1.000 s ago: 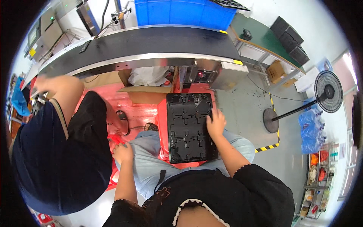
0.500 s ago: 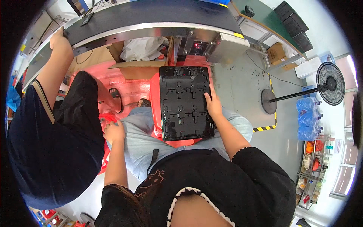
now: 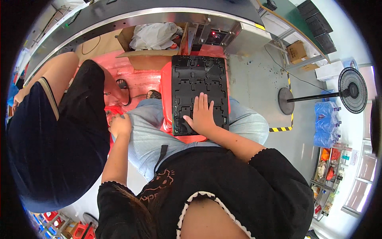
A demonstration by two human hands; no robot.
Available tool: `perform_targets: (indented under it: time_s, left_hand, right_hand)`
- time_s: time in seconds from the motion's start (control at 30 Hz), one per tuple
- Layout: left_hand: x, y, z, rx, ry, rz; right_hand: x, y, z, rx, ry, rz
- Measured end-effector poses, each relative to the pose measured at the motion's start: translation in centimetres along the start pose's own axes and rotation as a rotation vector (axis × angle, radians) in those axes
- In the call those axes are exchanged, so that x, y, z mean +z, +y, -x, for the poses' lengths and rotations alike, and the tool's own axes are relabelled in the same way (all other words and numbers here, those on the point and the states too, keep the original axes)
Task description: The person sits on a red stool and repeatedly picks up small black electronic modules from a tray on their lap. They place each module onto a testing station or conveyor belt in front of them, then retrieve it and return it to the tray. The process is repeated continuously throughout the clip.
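My right hand lies flat with spread fingers on the near half of a black molded plastic tray. Shaped recesses cover the tray's glossy top. It rests on a red plastic support between my knees; the tray hides most of that support. My left hand rests on my left thigh, holding nothing that I can see, its fingertips partly out of sight beside a red plastic piece.
A co-worker in dark clothes sits close on my left. Ahead runs a dark conveyor belt, with an open cardboard box beneath it. To the right stand a black fan, wrapped blue water bottles and a shelf rack.
My right hand has moved from the tray's right edge onto its top, fingers now spread. The tray sits slightly higher in view. The co-worker's arm has drawn back from the conveyor.
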State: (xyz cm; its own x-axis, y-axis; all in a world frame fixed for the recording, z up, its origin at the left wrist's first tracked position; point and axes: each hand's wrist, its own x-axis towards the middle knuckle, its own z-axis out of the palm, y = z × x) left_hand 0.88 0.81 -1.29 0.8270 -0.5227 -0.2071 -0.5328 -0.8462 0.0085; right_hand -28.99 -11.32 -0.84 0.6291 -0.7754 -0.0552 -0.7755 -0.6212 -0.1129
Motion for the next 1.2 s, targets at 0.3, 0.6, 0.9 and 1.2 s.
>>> perform_targets:
  time_s: [0.3, 0.6, 0.9, 1.2]
  left_hand:
    - [0.2, 0.5, 0.6, 0.377, -0.004, -0.175]
    - [-1.4, 6.2, 0.8, 0.614, 0.112, 0.12]
    - [-2.2, 9.0, 0.3, 0.711, 0.176, 0.319]
    - [-1.7, 9.3, -0.6, 0.67, 0.142, 0.296]
  right_hand:
    - [-8.2, 0.0, 0.1, -0.432, -0.727, -0.03]
    - [-23.2, 2.9, -14.7, -0.418, -0.412, -0.768]
    - [-29.1, 3.0, -39.7, -0.344, 0.206, -0.562]
    - [-30.7, 3.1, -45.6, -0.17, -0.158, 0.257]
